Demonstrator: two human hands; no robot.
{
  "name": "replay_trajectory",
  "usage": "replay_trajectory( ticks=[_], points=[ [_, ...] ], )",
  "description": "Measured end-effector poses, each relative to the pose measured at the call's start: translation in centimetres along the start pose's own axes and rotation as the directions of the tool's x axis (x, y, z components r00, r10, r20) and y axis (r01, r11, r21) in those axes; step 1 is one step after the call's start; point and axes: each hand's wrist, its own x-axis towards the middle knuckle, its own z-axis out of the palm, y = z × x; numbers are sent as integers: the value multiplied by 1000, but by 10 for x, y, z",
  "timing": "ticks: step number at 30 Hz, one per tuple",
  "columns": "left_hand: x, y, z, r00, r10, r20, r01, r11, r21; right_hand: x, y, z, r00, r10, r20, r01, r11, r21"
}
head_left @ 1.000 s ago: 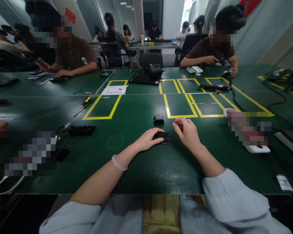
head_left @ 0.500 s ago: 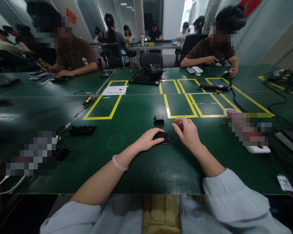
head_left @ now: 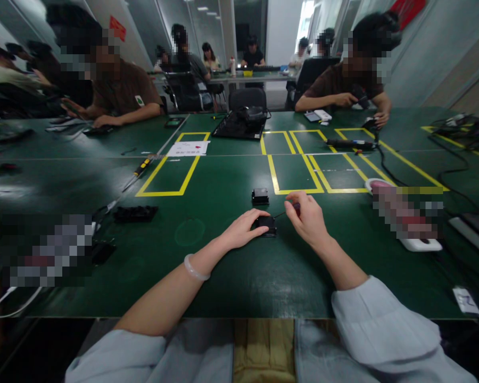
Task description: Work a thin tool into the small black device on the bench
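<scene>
My left hand [head_left: 245, 227] grips a small black rectangular part [head_left: 268, 227] flat on the green table, fingers along its far side and thumb across its near part. To the right, my right hand [head_left: 306, 215] is closed around the dark handle of a screwdriver [head_left: 297, 209]. Its thin shaft points left and meets the right side of the black part; the exact contact of the tip is too small to make out. Just beyond my left fingers sits a second small black block [head_left: 260, 196], touched by neither hand.
A yellow-handled screwdriver [head_left: 142, 167] and a black strip-shaped part [head_left: 135, 213] lie to the left. White-cased devices with cords flank me, one [head_left: 422, 244] at right. Yellow tape outlines [head_left: 299, 190] mark the table. Two people work across from me; a black laptop-like panel [head_left: 235, 130] lies between them.
My hands, the black part and the screwdriver stay almost in place. Across the table at left, the person's raised hand has shifted slightly.
</scene>
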Motion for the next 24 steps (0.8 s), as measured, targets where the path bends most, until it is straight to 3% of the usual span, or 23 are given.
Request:
replay_trajectory(
  ticks=[24],
  points=[
    [1,5,0,997,72,-38,-73,997,-24,0,1,1,997,80,16,-81,992,101]
  ],
)
